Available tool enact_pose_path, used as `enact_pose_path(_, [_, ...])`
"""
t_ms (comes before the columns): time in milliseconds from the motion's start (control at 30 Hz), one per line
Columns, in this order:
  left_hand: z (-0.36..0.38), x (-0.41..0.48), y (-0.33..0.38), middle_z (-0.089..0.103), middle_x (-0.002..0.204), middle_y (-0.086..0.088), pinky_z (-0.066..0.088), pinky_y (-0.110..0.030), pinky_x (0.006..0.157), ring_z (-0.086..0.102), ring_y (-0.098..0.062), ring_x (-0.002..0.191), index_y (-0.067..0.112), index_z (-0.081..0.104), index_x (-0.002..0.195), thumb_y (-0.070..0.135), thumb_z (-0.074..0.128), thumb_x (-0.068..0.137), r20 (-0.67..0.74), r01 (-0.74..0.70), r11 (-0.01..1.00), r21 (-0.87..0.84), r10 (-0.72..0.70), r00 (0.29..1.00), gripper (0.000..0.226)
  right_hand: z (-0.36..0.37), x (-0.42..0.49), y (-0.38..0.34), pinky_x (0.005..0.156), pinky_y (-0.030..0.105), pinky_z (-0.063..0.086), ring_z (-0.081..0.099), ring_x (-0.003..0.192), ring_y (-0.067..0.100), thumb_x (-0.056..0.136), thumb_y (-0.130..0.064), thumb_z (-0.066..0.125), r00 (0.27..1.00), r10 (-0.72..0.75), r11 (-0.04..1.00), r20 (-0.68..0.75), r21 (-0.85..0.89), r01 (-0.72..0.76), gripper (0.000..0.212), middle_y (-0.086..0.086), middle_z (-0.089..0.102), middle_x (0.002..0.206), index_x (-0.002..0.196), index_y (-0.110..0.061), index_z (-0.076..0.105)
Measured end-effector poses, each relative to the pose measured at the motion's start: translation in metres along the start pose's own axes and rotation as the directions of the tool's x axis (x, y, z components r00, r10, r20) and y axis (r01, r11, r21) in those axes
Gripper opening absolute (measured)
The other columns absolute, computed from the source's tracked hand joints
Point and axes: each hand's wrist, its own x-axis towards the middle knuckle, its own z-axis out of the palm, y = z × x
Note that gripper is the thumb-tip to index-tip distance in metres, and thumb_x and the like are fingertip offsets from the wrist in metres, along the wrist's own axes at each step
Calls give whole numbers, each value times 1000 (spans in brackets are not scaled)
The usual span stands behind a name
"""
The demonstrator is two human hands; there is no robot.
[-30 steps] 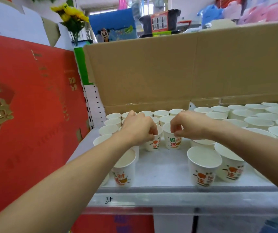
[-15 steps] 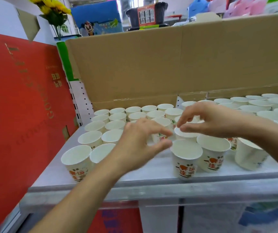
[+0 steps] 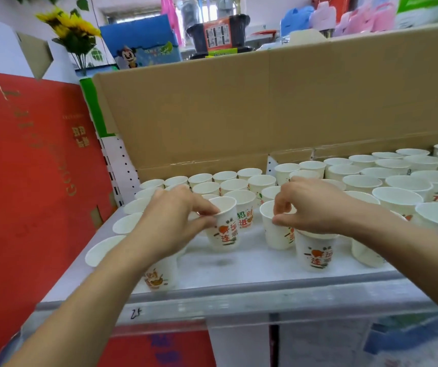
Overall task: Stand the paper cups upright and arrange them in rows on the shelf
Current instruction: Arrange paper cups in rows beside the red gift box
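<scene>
Half a second ago the left hand [image 3: 175, 221] hung with its fingers spread and nothing in it. Now its thumb and fingertips pinch the rim of a white paper cup with red and orange print [image 3: 223, 230]. That cup stands upright well in front of the brown cardboard wall [image 3: 265, 107], just forward of the packed rows. The right hand [image 3: 316, 207] was then pinching at a rim among the cups. It now grips a second printed paper cup [image 3: 274, 233] by the rim, also upright and about as far from the cardboard wall as the first, with a gap between the two. I cannot tell whether either base rests on the white shelf [image 3: 239, 268] or is just lifted.

Close against the cardboard wall, the other white paper cups [image 3: 228, 185] stand mouth-up in tidy rows. A few stragglers stand farthest from the wall, by the shelf's front edge.

With both hands loaded, the step in hand looks like setting this pair into the next row out from the wall. The rows nearest the wall seem finished, so the front stragglers are what remains. Cups this light, held only at the rim, could easily knock over their neighbours.
</scene>
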Motion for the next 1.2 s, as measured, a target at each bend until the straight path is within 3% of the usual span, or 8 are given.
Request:
enact_pose_path(133, [3,7,-7,70,95,24,38,-37,93,56,-7,97,43,73,100,37,66,88,124,19,984,178,-42,991,15,2,-1,-1,74,38,52,59,87,16,86,-30,59,1000,-24,999,-6,-22,24,13,-8,65,84,83,-25,70])
enact_pose_path(333, [14,8,-13,69,104,21,30,-31,90,49,-8,102,44,69,107,40,63,89,161,-2,942,335,-55,985,20,1,2,-13,73,28,45,43,76,-5,90,-31,61,980,-192,973,-42,121,196,6,-18,55,80,87,-32,66])
enact_pose_path(567, [15,7,-19,67,106,15,29,-33,94,47,-12,106,44,68,109,38,60,90,155,-2,922,387,-62,986,20,25,12,-32,76,38,50,53,89,11,91,-34,56,976,-194,974,-100,99,204,14,-11,64,87,91,-29,69])
enact_pose_path(767, [18,10,-21,67,106,11,31,-33,90,47,-13,105,43,67,111,37,59,92,143,10,913,407,-74,987,22,31,20,-44,71,33,49,57,93,15,94,-36,52,977,-160,981,-144,85,173,20,-8,65,96,98,-27,69])
enact_pose_path(933, [16,7,-12,63,112,16,27,-32,92,45,-11,109,42,62,117,45,58,90,129,21,927,375,-74,989,28,21,11,-33,72,29,43,50,86,7,92,-47,53,974,-115,981,-197,131,142,25,-14,59,105,110,-34,65])
enact_pose_path(1067, [19,4,16,56,121,21,22,-29,90,41,-6,115,42,56,123,52,55,88,20,-21,982,188,17,1000,36,-4,-10,2,75,31,48,55,80,5,91,-33,60,960,-11,938,-281,329,107,15,-15,63,91,99,-30,72])
enact_pose_path(1167, [35,7,53,56,123,21,23,-27,91,40,-4,116,41,55,125,49,57,89,29,-138,990,17,138,990,37,-19,-34,32,72,11,41,56,84,0,89,-27,63,973,28,937,-227,345,53,13,-19,63,85,96,-29,74])
enact_pose_path(1200, [41,8,65,56,124,20,25,-28,92,39,-4,115,40,56,126,48,58,89,39,-173,985,-22,174,984,38,-21,-42,39,71,10,39,56,85,0,89,-28,63,976,41,949,-212,314,28,13,-21,62,84,96,-31,73])
